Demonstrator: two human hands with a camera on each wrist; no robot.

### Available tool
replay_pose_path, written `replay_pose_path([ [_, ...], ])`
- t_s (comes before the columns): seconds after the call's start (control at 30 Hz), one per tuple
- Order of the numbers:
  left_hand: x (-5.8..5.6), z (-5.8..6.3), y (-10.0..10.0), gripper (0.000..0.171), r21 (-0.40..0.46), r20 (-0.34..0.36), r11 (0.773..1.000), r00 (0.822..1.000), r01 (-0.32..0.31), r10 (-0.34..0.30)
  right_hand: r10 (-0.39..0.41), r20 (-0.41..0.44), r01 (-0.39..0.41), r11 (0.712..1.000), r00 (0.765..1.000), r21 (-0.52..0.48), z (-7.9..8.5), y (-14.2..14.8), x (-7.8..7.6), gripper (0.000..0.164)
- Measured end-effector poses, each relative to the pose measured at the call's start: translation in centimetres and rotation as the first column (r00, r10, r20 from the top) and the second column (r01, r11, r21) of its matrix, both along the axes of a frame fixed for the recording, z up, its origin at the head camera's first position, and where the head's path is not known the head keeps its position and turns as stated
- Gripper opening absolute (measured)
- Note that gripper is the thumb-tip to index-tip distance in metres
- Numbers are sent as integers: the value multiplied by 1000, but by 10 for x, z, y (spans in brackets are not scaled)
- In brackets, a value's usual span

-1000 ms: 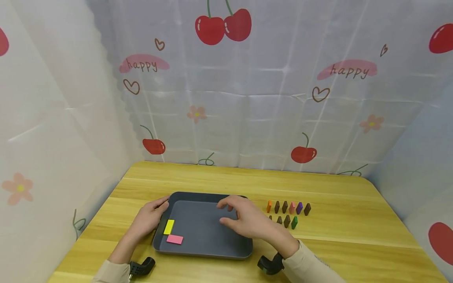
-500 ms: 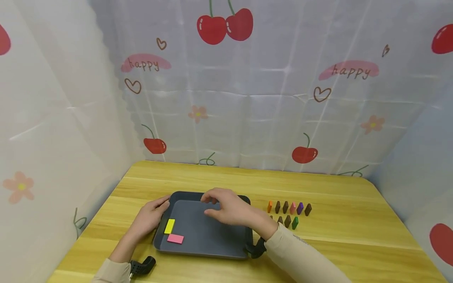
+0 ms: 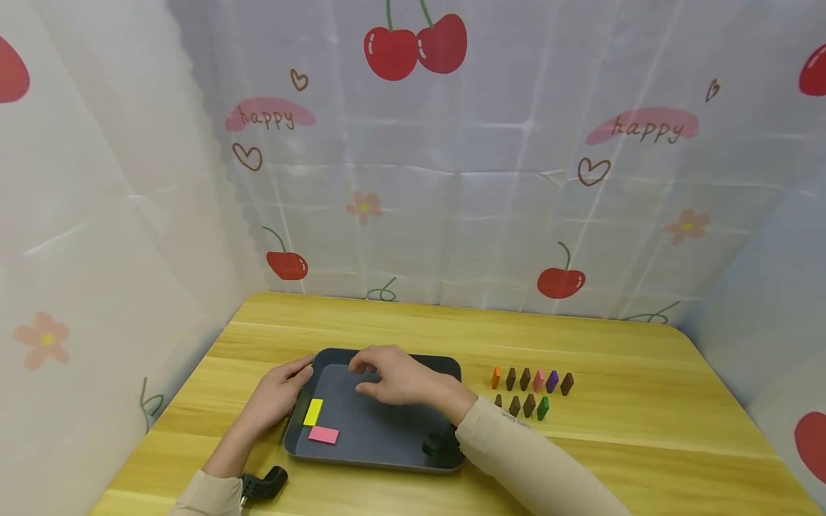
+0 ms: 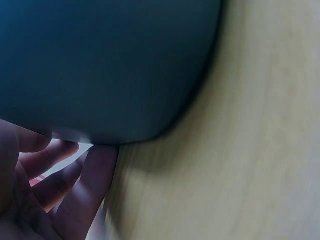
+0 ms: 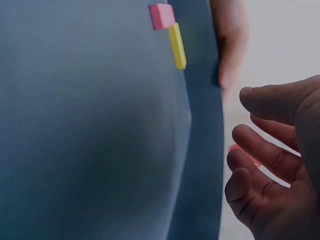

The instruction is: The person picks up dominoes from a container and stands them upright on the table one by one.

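A dark grey rectangular tray (image 3: 381,462) lies on the wooden table. My left hand (image 3: 277,394) grips its left rim, with the thumb over the edge; in the left wrist view, fingers (image 4: 82,195) touch the tray's outer wall. Inside the tray, near the left side, a yellow block (image 3: 312,412) lies flat, and its lower end meets a pink block (image 3: 323,435), also flat. My right hand (image 3: 400,376) hovers over the tray's upper middle with loosely bent fingers. Nothing shows between thumb and fingers in the right wrist view.
Right of the tray, small blocks stand on edge in two rows: several brown ones (image 3: 567,384), plus an orange block (image 3: 496,378), a pink one (image 3: 538,380), a purple one (image 3: 552,381) and a green one (image 3: 543,408). A patterned curtain (image 3: 413,236) rises behind the table (image 3: 632,401).
My right hand has moved left across the tray, from its right side to above its upper middle. The left hand stays on the rim, and both blocks in the tray lie as before.
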State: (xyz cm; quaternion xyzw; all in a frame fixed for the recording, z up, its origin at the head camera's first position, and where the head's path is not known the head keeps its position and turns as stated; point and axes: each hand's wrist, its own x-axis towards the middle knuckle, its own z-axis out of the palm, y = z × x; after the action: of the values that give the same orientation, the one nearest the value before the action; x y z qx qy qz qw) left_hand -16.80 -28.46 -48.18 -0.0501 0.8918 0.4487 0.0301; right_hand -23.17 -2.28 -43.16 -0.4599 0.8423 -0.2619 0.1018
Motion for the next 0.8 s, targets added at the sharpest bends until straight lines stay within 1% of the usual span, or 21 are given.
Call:
replay_pose_path([
  [0.13,0,0,1,51,2,3,1000,1000,-10,10,32,-5,-32,999,999,21,-10,-12,-2,33],
  [0.33,-1,1,2,50,1,8,1000,1000,-18,18,60,-1,-60,998,998,16,-25,-25,-4,31],
  [0.53,-1,2,1,49,-14,6,1000,1000,-26,26,93,-10,-93,995,996,31,-29,-35,-3,31],
  [0.67,-1,2,1,50,-8,2,1000,1000,-16,16,114,-32,-110,990,993,91,-31,-42,0,37],
  [0.8,-1,3,0,50,-10,0,1000,1000,-9,9,104,-67,-92,983,992,157,-31,-48,4,46],
])
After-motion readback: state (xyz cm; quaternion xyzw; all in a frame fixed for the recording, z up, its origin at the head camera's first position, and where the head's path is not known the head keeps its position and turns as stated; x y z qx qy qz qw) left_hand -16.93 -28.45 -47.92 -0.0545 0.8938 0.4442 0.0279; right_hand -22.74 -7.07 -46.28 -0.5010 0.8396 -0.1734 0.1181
